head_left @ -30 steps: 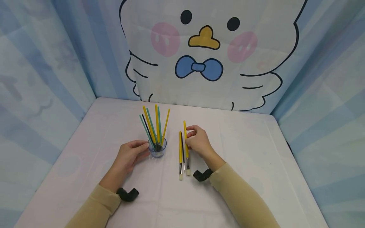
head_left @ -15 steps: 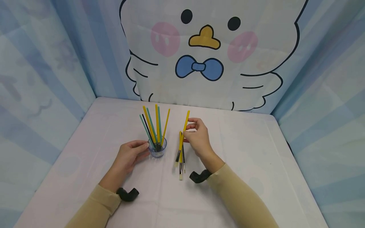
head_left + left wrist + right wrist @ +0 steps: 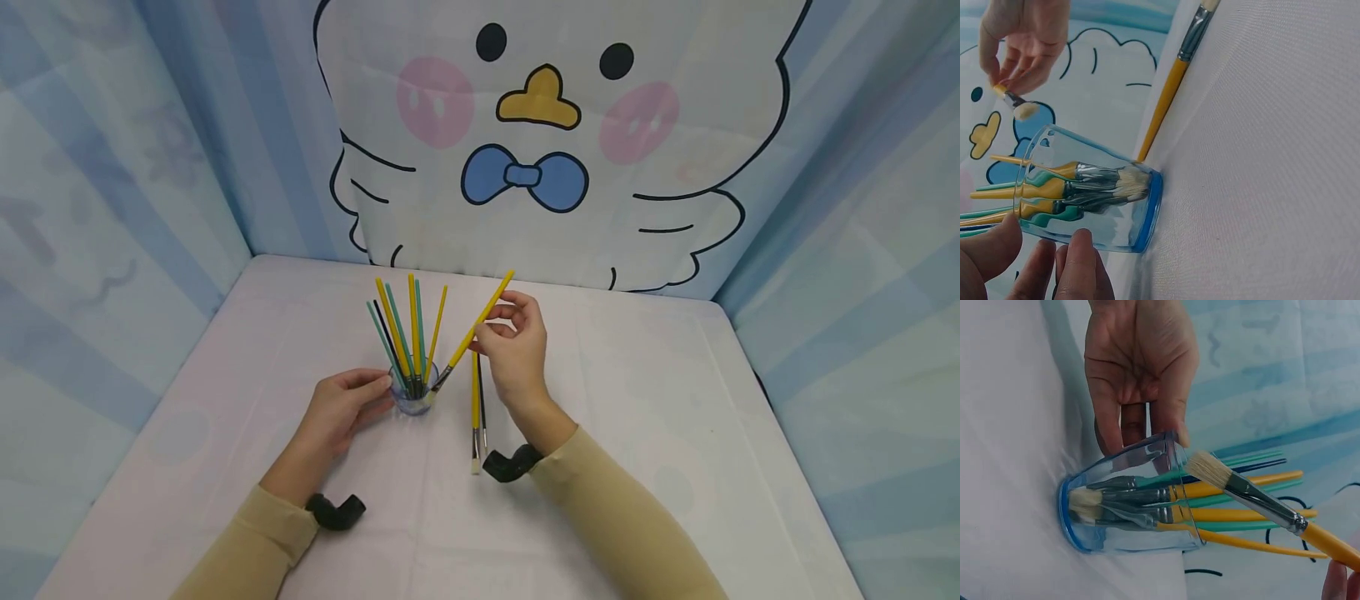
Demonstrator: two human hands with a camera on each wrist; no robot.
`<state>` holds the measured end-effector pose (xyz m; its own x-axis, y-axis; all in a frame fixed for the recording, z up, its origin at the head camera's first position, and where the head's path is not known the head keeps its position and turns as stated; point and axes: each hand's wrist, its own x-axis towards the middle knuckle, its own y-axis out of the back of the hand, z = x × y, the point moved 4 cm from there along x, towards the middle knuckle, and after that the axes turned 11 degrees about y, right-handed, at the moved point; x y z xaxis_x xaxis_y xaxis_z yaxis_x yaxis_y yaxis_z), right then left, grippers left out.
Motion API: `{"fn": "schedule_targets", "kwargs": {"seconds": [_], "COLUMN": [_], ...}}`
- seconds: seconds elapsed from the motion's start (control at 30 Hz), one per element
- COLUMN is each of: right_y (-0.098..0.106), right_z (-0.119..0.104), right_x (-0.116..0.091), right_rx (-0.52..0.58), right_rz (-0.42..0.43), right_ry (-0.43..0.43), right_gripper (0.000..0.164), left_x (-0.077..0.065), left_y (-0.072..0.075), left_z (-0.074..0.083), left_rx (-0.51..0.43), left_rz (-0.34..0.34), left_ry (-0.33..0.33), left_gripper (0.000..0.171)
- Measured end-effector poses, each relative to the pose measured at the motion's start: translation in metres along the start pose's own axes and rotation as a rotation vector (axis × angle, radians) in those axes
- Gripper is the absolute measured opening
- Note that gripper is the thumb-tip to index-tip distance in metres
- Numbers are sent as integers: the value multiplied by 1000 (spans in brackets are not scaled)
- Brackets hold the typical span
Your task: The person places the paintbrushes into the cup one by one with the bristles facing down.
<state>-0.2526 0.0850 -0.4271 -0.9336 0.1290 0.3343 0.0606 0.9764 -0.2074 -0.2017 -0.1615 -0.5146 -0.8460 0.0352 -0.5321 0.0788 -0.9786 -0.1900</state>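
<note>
My left hand [image 3: 345, 404] holds the side of a clear plastic cup [image 3: 411, 407], thumb at its rim. Yellow, green and dark paintbrushes [image 3: 414, 325] stand in the cup, bristles down. My right hand [image 3: 517, 350] pinches a yellow paintbrush [image 3: 483, 317] by its handle, tilted with the bristles low and toward the cup. In the right wrist view its pale flat bristles [image 3: 1208, 469] are right by the cup's rim. On the table, below my right hand, lie another yellow paintbrush [image 3: 476, 404] and a thin black one [image 3: 482, 400], side by side.
A white cloth covers the table [image 3: 637, 500]. Behind it hangs a curtain with a cartoon bird [image 3: 540, 104], and blue striped curtains [image 3: 97, 250] close in both sides. Black curved pieces [image 3: 337, 512] sit at both wrists.
The right hand has lifted the yellow paintbrush off the table and carried it left and up, tilting it until its bristles reach the cup. The left hand and cup have stayed still.
</note>
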Motion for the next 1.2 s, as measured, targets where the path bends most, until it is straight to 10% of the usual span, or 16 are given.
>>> {"fn": "schedule_targets", "kwargs": {"seconds": [1.2], "right_y": [-36], "right_z": [46], "right_x": [-4], "right_rx": [-182], "right_rz": [-214], "right_ry": [-2], "right_gripper": [49], "left_x": [2], "left_y": [3], "left_z": [0], "left_rx": [11], "left_rz": [-7], "left_ry": [-1], "left_gripper": [41]}}
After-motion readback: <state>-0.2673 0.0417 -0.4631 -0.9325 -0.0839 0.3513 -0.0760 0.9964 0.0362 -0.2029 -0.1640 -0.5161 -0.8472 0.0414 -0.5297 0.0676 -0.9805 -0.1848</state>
